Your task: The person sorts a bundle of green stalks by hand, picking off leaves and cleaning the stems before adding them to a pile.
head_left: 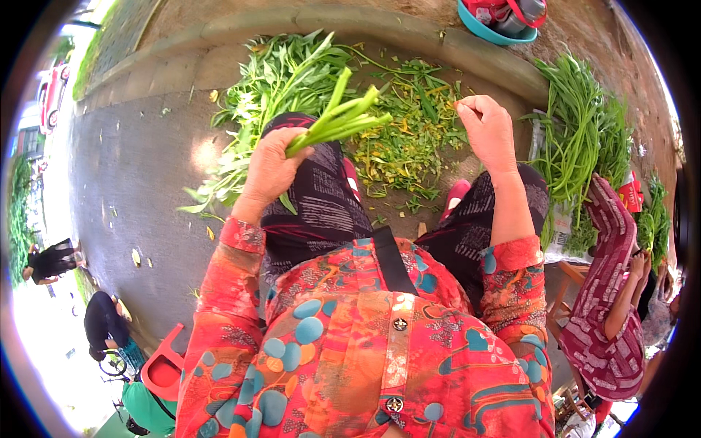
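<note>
My left hand point(279, 162) is closed around a bunch of green stalks point(343, 117), held above my left knee with the cut ends pointing right and leaves trailing to the lower left. My right hand point(483, 128) is raised to the right of the bunch, apart from it, with thumb and forefinger pinched on a tiny bit I cannot make out. Beyond my left knee lies a pile of leafy greens point(285, 69). Yellow and green leaf trimmings point(401, 139) cover the ground between and beyond my knees.
A curb point(350, 35) runs behind the greens, with a blue basin point(475, 29) of items above it. Long greens point(577, 146) lie at right, beside a co-worker point(599, 328) in maroon patterned clothing. At left are dark pavement point(124, 204), a red chair point(162, 372) and people point(106, 325).
</note>
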